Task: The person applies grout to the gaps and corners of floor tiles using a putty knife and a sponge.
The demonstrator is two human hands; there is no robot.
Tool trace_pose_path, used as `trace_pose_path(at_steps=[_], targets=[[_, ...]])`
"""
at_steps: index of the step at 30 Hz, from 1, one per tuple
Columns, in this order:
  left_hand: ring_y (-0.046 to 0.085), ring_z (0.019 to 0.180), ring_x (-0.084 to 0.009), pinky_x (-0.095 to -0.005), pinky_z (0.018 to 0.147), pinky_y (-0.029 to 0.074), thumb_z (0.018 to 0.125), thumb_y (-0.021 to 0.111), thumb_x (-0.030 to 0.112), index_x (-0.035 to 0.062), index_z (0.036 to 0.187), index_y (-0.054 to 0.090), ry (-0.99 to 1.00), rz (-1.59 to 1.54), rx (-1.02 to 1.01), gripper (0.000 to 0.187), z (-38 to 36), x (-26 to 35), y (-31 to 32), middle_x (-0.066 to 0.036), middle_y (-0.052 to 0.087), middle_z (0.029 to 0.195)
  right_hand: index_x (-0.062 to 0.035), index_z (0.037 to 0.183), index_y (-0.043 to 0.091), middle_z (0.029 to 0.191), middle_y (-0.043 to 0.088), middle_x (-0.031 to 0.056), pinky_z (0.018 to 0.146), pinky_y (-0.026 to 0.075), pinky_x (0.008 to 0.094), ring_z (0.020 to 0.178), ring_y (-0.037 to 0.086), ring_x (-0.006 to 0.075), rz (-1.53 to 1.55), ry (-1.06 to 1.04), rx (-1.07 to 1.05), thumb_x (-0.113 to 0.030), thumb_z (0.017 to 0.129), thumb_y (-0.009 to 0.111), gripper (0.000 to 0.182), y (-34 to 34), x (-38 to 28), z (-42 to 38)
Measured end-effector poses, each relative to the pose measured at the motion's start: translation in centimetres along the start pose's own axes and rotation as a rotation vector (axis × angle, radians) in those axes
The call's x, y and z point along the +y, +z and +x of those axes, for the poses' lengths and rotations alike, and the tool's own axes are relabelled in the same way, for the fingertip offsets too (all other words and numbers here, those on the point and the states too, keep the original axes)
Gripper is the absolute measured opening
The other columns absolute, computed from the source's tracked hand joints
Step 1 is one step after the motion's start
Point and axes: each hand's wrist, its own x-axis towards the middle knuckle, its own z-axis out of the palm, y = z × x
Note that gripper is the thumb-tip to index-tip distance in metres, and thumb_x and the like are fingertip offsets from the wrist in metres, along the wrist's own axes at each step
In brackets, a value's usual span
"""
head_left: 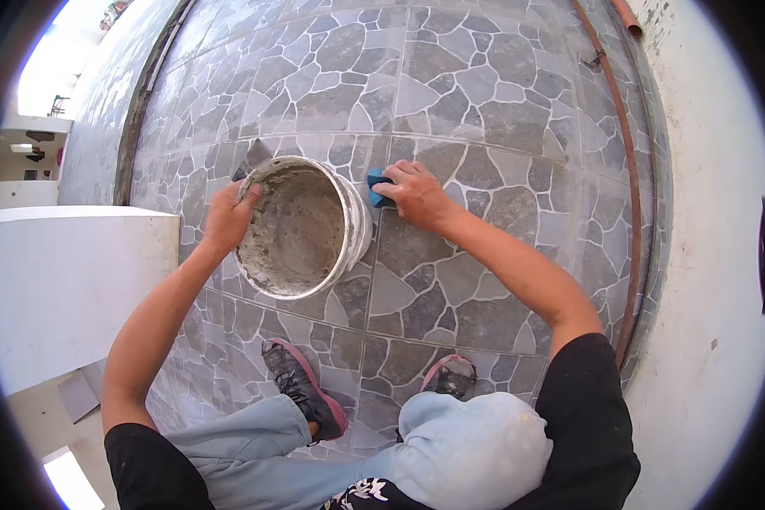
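Observation:
My left hand (227, 214) is closed at the left side of a white bucket (354, 223), its thumb over the rim. A flat grey blade (253, 156), like that of a putty knife, sticks out beyond these fingers; its handle is hidden by the hand. Grey, mortar-like residue coats the bucket's inside. To the right of the bucket, my right hand (418, 197) grips a small blue sponge (376, 189) against the stone-patterned floor tiles (440, 64). The fingers partly cover the sponge.
My shoes (302, 382) stand on the tiles below the bucket. A brown pipe (625, 144) runs along the floor near the right wall (714, 255). At left is a white block-like ledge (76, 289), with a dark floor edge (136, 110) beyond it.

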Motion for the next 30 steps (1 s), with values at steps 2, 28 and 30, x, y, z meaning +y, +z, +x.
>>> trace_pose_path(at_steps=[2,28,30], targets=[[0.066,0.089,-0.0421,-0.0450,0.079,0.048,0.103,0.057,0.032,0.0032,0.111,0.070,0.002,0.017,-0.010,0.033,0.2,0.2,0.0,-0.022,0.070,0.091,-0.0162,0.108,0.075,0.109,0.066,0.0086,0.092,0.048,0.0436,0.110,0.061,0.0281,-0.096,0.035,-0.030,-0.011,0.086,0.063,0.025,1.2,3.1,4.0],[0.066,0.090,-0.0424,-0.0459,0.080,0.048,0.102,0.057,0.031,0.0026,0.112,0.070,-0.055,-0.010,0.005,0.032,0.1,0.7,-0.2,-0.022,0.070,0.093,-0.0145,0.109,0.074,0.103,0.059,0.0084,0.082,0.044,0.0412,0.103,0.058,0.0271,0.053,-0.097,-0.158,-0.008,0.082,0.063,0.030,-0.1,-1.8,-1.9],[0.066,0.089,-0.0419,-0.0455,0.080,0.048,0.103,0.057,0.031,0.0027,0.112,0.070,-0.024,-0.046,-0.002,0.032,0.2,0.8,0.0,-0.022,0.070,0.094,-0.0147,0.106,0.075,0.103,0.061,0.0089,0.084,0.043,0.0405,0.105,0.058,0.0268,-0.087,-0.004,-0.056,-0.012,0.086,0.060,0.024,-0.2,1.9,1.7]])
